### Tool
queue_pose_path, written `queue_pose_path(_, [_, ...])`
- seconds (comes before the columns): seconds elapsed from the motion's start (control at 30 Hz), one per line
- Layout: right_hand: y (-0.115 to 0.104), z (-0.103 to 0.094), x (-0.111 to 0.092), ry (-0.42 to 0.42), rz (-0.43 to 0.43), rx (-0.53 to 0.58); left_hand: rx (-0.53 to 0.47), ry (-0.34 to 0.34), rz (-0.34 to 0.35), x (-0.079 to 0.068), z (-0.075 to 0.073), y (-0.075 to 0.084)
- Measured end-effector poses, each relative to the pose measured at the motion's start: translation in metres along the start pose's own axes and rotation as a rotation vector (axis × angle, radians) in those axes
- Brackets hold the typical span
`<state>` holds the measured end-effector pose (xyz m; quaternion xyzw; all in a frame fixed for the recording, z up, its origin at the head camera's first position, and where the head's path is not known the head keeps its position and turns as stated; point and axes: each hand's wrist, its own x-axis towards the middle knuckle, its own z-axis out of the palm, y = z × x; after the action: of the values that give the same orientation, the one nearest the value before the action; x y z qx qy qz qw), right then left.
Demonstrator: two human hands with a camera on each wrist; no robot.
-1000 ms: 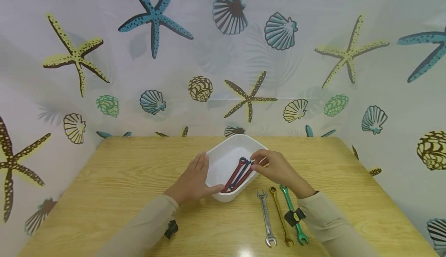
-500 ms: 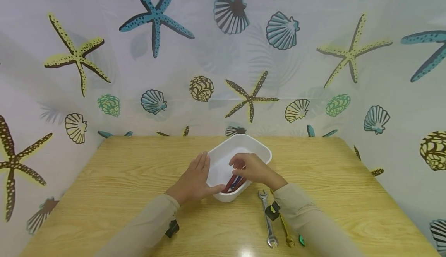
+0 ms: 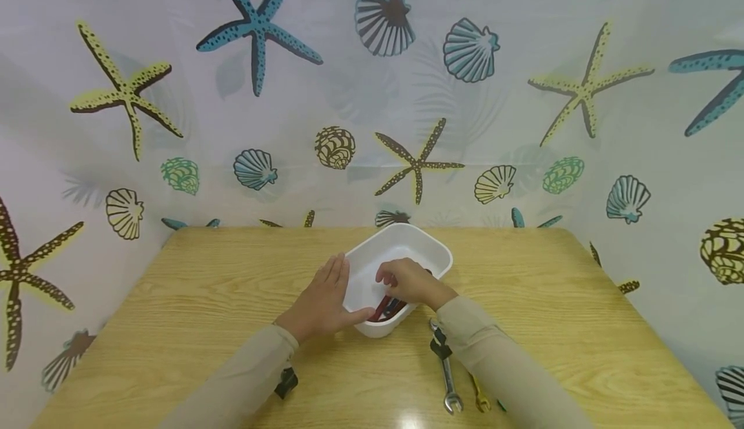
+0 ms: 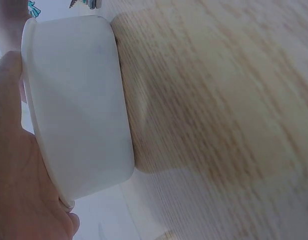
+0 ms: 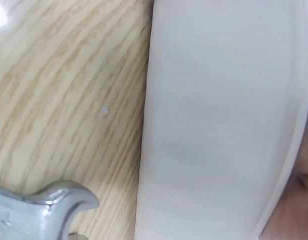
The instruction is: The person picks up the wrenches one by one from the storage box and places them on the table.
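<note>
A white plastic bin [image 3: 427,241] sits at mid-table, with red and dark blue wrenches [image 3: 380,308] inside. My left hand [image 3: 322,303] rests along its left side. The fingers lie straight there, and the thumb reaches over the near rim. In the left wrist view that hand [image 4: 24,185] touches the rim of the bin [image 4: 79,105]. My right hand [image 3: 409,282] is inside the bin over the wrenches, fingers bent. It covers their upper parts, so whether it grips one is hidden. A dark wrench end shows behind the hand near the right wall.
On the table right of centre lie a silver wrench [image 3: 449,377] and a gold wrench [image 3: 479,395]. The right sleeve [image 3: 500,351] covers most of a green wrench [image 3: 501,406]. A shell-patterned curtain [image 3: 349,93] hangs behind the table.
My right hand has moved left and inward, from the wrench heads at the bin's right side to over the wrenches. Its sleeve now hides more of the green and gold wrenches. The left hand stays put.
</note>
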<state>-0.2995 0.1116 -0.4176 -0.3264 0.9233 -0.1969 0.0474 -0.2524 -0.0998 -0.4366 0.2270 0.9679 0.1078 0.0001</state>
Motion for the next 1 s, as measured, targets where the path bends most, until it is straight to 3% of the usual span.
queue_pose_path(0.27, [-0.002, 0.003, 0.009, -0.128, 0.055, -0.031, -0.017, 0.014, 0.006, -0.001, 0.000, -0.001])
queue_pose_path(0.53, [-0.002, 0.004, 0.013, -0.201, 0.088, -0.119, -0.012, 0.007, 0.020, -0.004, -0.003, 0.003])
queue_pose_path(0.7, [-0.003, 0.003, 0.015, -0.237, 0.077, -0.144, -0.018, 0.010, 0.021, -0.004, -0.004, 0.003])
queue_pose_path(1.0, [-0.004, 0.005, 0.018, -0.230, -0.002, -0.246, -0.028, 0.004, 0.024, -0.002, -0.002, 0.000])
